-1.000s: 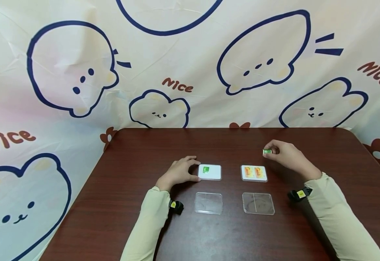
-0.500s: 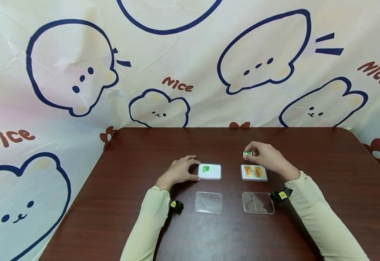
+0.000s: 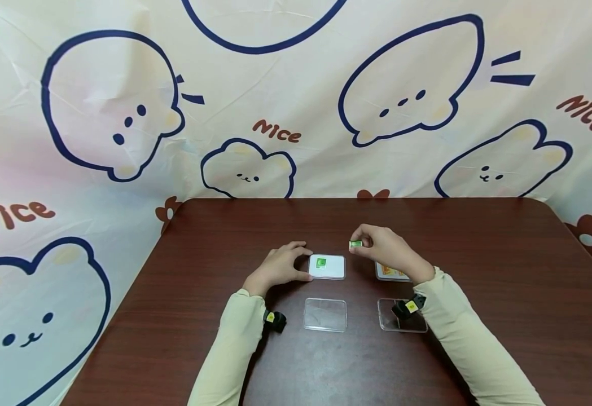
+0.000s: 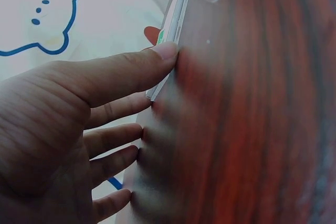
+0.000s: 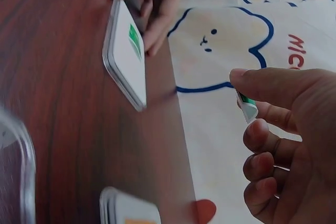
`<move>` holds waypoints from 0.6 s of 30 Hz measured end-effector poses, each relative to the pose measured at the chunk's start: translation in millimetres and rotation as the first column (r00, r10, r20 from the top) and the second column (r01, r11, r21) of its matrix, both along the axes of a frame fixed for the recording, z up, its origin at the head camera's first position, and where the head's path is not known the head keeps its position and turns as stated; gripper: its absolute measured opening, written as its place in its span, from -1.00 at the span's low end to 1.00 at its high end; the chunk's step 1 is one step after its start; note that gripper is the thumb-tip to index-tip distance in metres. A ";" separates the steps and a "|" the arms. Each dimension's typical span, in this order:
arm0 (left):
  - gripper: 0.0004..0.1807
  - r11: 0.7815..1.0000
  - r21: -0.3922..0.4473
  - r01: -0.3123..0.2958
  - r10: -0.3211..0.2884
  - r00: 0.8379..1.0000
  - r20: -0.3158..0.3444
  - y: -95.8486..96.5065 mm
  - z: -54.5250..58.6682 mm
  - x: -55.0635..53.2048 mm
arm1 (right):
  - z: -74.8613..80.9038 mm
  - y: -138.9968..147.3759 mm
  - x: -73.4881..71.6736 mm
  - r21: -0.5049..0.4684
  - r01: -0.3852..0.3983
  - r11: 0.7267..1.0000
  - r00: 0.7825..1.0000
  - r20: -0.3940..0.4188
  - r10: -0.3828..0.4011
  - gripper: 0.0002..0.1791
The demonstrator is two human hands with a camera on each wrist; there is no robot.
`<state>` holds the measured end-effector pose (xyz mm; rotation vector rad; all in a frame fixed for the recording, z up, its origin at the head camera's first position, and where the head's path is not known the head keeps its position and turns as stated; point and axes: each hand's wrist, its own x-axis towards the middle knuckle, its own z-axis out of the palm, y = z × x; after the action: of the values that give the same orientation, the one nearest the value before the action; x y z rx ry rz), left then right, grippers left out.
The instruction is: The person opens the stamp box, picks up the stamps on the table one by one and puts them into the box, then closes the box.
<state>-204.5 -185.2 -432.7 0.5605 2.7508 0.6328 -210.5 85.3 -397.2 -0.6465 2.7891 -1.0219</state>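
Observation:
My left hand [image 3: 279, 265] spans the left end of a flat white case [image 3: 333, 269], thumb at its near corner and index finger at its far corner. In the left wrist view the other fingers rest on the table beside it. A small green square [image 3: 321, 263] marks the white face, left of middle. Between thumb and index finger, my right hand [image 3: 384, 246] pinches a small curled green-and-white sticker [image 3: 355, 244], raised up and right of that case. A second white case [image 3: 391, 273] with orange pictures lies partly hidden beneath the right hand.
Two clear plastic lids lie nearer on the brown table [image 3: 214, 225]: the left lid [image 3: 325, 314], and the right lid [image 3: 389, 322], partly covered by the right wrist camera [image 3: 408, 306]. A cloth backdrop [image 3: 316, 101] with cartoon faces hangs behind the table.
My right hand has moved left with the sticker, from right of the orange-pictured case to near the white case with the green square. The left hand and the cases have stayed put.

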 end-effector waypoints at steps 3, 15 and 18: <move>-0.32 1.000 0.003 -0.001 0.001 1.000 -0.001 0.1 0.3 0.4 | -1.3 -7.7 1.6 0.002 -0.005 1.000 1.000 0.012 0.005 -0.86; -0.32 1.000 -0.006 -0.004 0.004 1.000 -0.003 0.2 -0.6 -1.1 | -16.9 -30.9 3.6 0.064 -0.018 0.998 0.999 0.052 0.014 -0.84; -0.32 1.000 -0.004 -0.004 0.004 1.000 -0.003 0.2 -0.8 -1.1 | -21.6 -35.0 3.8 0.095 -0.027 0.995 0.998 0.058 0.022 -0.84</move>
<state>-205.6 -184.9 -433.5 0.5553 2.7562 0.6282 -206.8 50.3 -418.8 -0.6272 2.7540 -0.8811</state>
